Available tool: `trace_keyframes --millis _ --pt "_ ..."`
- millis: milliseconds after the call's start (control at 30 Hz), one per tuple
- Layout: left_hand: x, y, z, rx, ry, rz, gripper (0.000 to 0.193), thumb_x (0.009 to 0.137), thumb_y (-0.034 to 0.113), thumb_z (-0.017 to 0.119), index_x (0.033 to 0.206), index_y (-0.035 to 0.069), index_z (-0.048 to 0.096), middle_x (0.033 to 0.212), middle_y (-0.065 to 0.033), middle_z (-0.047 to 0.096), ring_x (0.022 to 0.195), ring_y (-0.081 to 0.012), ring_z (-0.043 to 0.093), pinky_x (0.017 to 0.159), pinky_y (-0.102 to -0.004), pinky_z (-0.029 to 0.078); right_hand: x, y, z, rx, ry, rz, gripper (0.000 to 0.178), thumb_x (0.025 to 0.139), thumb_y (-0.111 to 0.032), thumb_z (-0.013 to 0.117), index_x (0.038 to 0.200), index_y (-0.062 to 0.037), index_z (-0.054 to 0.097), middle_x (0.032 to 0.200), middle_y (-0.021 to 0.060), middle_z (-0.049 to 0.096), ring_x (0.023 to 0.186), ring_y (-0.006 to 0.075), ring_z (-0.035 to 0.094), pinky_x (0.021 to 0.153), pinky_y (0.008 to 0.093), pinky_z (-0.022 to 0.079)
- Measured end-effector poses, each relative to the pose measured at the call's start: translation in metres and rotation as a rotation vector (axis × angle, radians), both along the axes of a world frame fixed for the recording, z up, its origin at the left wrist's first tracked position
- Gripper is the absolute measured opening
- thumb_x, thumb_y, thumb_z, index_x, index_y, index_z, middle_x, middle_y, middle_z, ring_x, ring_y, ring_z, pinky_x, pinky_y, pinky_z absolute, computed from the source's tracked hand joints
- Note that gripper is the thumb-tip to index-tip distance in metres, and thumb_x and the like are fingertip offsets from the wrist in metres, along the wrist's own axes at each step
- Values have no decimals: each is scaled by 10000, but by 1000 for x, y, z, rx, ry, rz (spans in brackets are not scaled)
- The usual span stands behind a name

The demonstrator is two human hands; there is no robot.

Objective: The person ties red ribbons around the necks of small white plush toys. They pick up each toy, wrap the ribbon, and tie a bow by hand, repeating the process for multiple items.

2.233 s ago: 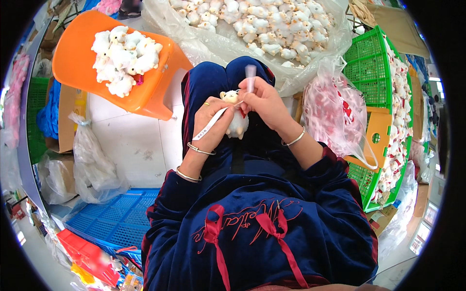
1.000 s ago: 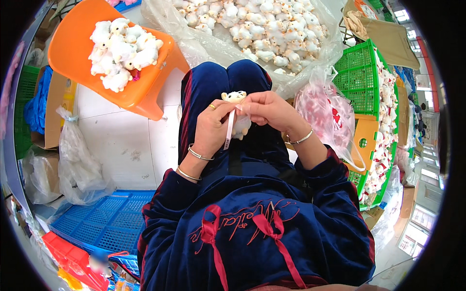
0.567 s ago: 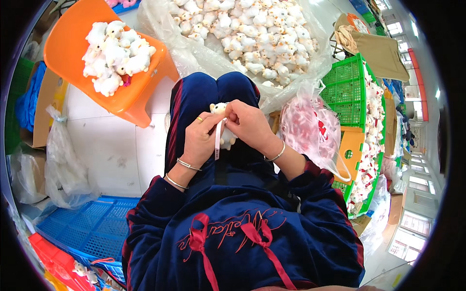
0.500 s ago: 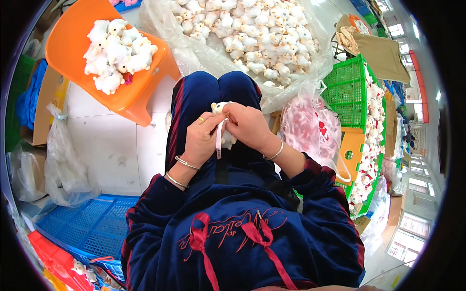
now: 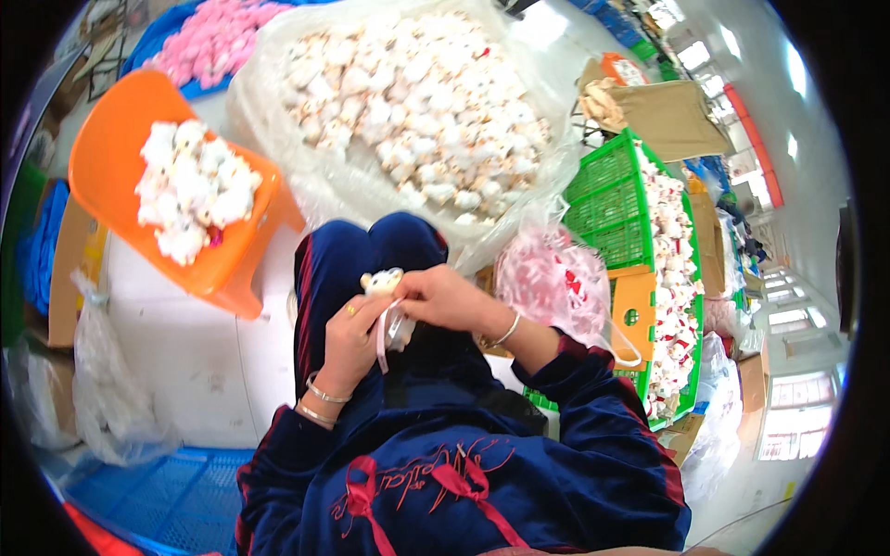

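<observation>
On my feed the room comes through bright, with white light from the windows (image 5: 799,415) at lower right and the ceiling lamps (image 5: 795,69) at upper right, and glare burning out a patch of floor (image 5: 542,26) at the top. I get a smeary heap of plush toys (image 5: 436,120), and the left hand (image 5: 350,345), right hand (image 5: 454,299) and small toy (image 5: 400,330) look soft too. The fisheye bends straight lines toward a black rim.

An orange chair (image 5: 104,139) carries white plush toys (image 5: 195,185).
</observation>
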State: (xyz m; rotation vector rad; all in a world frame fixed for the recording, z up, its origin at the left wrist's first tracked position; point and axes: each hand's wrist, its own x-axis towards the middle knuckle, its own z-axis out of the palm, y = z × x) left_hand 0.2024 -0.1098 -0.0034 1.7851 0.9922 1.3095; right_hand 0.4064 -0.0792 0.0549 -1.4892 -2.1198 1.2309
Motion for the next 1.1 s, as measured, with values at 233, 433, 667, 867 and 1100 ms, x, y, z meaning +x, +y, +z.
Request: trace_keyframes --millis 233,433,667,867,1100 --pt "-2 -1 2 5 36 3 184 861 46 780 1041 16 755 960 -141 732 845 -299 718 764 -349 575 0 2 5 -33 67 19 185 902 -218 728 944 -38 722 813 151 724 712 288 690 687 397 532" --pt "-2 -2 1 -33 70 3 166 880 41 755 1045 22 756 965 -140 732 846 -300 720 750 -349 574 14 13 15 -24 48 99 151 940 -170 717 941 -23 684 839 95 700 736 185 646 691 340 515" --pt "-2 -2 -5 13 78 3 173 880 31 746 1053 24 758 965 -137 731 820 -291 713 717 -346 568 3 -1 -9 -238 443 -146 104 957 -112 654 955 -11 628 801 53 673 668 115 599 613 285 487" --pt "-3 -2 -1 11 84 3 169 888 28 740 1056 16 756 963 -142 725 820 -291 709 718 -348 564 8 2 -12 -462 620 -204 127 1005 -146 648 992 -19 652 780 -12 629 649 57 531 570 236 419" --pt "-4 -4 -2 7 69 -9 174 914 28 727 1082 -14 748 968 -159 719 840 -309 712 760 -355 573 24 6 -18 -252 289 20 214 1033 -232 616 1015 -44 717 770 -43 622 699 46 518 624 227 416"
